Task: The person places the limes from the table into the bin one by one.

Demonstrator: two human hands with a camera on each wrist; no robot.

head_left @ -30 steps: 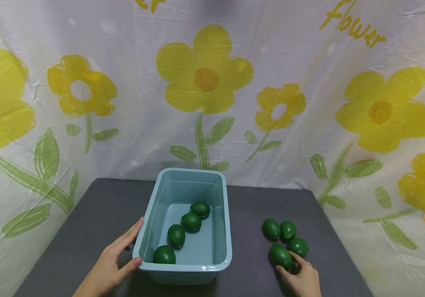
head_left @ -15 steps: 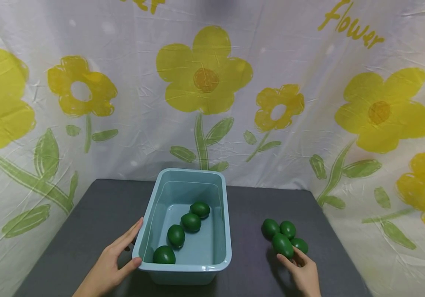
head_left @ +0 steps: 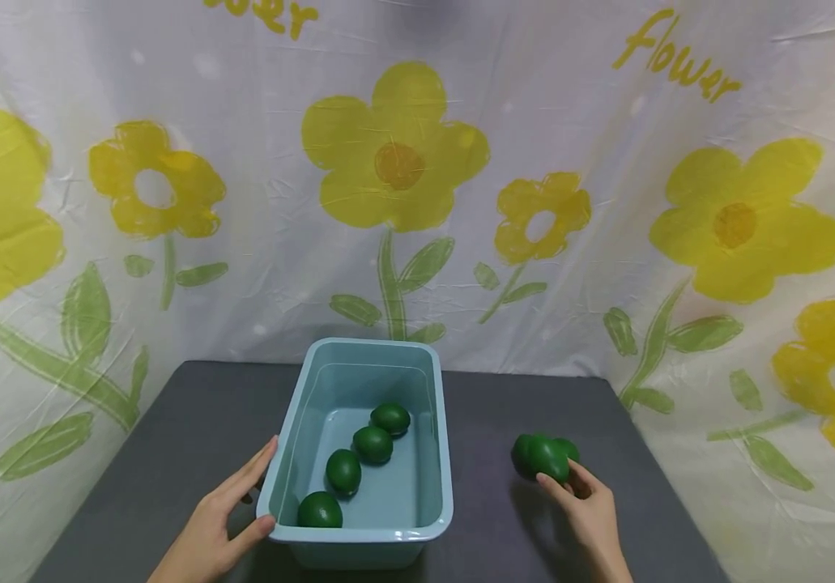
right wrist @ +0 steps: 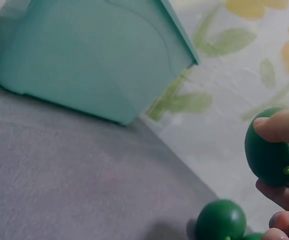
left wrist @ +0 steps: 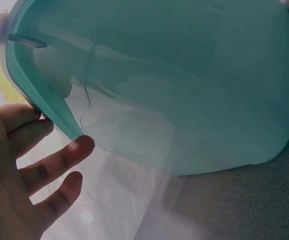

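Observation:
My right hand (head_left: 586, 512) pinches a glossy dark green lime (right wrist: 270, 150) between thumb and fingers, raised off the table. In the head view this lime (head_left: 548, 460) overlaps the loose limes behind it; one of those limes (right wrist: 221, 220) shows below the hand in the right wrist view. To the left stands a pale blue-green plastic basin (head_left: 428, 486) with several limes inside, among them a lime (head_left: 320, 510) at its near left corner. My left hand (head_left: 216, 518) touches the basin's left rim, thumb at the front corner and fingers fairly straight along the side.
A dark grey cloth (head_left: 486, 518) covers the table. Close behind and at both sides hangs a white curtain (head_left: 257, 275) printed with yellow flowers. Between the basin and the loose limes lies a stretch of grey tabletop.
My right hand has lifted the lime off the table and moved it away from me, over the loose limes. The left hand stays at the basin. The head view has tilted up slightly.

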